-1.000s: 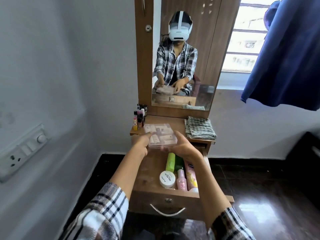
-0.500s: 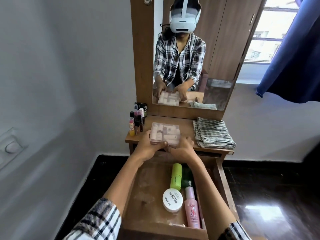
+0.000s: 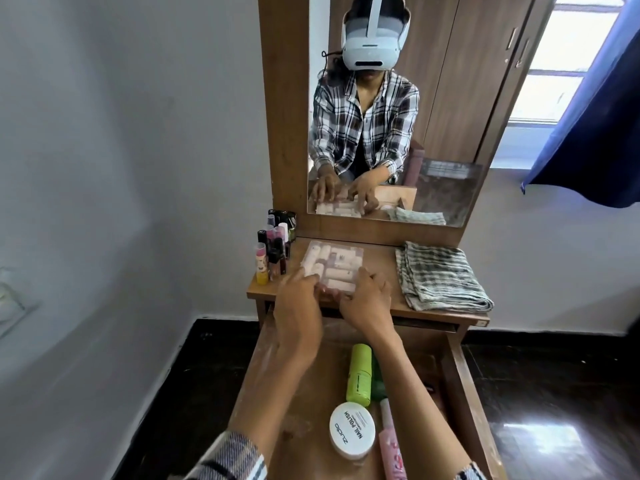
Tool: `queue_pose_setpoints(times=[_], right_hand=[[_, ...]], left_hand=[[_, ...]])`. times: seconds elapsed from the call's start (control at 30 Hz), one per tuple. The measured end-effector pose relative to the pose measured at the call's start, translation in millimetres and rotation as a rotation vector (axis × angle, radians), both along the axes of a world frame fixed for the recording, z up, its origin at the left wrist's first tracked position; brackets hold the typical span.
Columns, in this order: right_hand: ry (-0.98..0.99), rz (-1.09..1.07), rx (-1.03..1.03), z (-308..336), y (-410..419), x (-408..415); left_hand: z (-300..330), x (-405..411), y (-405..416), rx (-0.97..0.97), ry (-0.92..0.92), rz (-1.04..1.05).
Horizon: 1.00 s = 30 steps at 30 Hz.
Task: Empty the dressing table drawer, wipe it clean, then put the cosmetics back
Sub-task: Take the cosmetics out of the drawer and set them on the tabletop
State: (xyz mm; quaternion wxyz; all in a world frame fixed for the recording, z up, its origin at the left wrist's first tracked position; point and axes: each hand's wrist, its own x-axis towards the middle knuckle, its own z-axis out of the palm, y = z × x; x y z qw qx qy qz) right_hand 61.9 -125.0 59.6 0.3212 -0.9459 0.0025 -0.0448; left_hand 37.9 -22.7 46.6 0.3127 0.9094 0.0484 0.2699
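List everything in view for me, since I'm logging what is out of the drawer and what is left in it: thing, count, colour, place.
clear case: one, transparent with pale pink items inside, on the tabletop in front of the mirror
small bottles: a cluster, count unclear, black, pink and yellow, left rear of the tabletop
folded cloth: one, grey-green check, right of the tabletop
green bottle: one, lime green, lying in the open drawer
white jar: one, white, in the drawer
pink bottle: one, pink, lying in the drawer beside the jar
mirror: one, wooden frame, behind the tabletop
curtain: one, dark blue, right
left hand: at the case's near left edge
right hand: at the case's near right edge
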Motion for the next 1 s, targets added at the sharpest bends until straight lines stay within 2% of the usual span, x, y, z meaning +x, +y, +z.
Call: queue_pose_setpoints(times=[0.17, 0.3, 0.63, 1.0], right_hand=[[-0.077, 0.016, 0.195, -1.7, 3.6, 15.7], [-0.113, 0.020, 0.275, -8.4, 7.0, 26.2], [-0.135, 0.033, 0.287, -13.2, 9.6, 49.4], [-0.128, 0.027, 0.321, -19.1, 11.5, 52.9]], left_hand=[[1.2, 7.8, -2.2, 0.193, 0.070, 0.018], [3.7, 13.7, -4.7, 0.300, 0.147, 0.068], [6.6, 21.8, -4.9, 0.351, 0.257, 0.099], [-0.4, 26.1, -6.6, 0.382, 0.243, 0.089]])
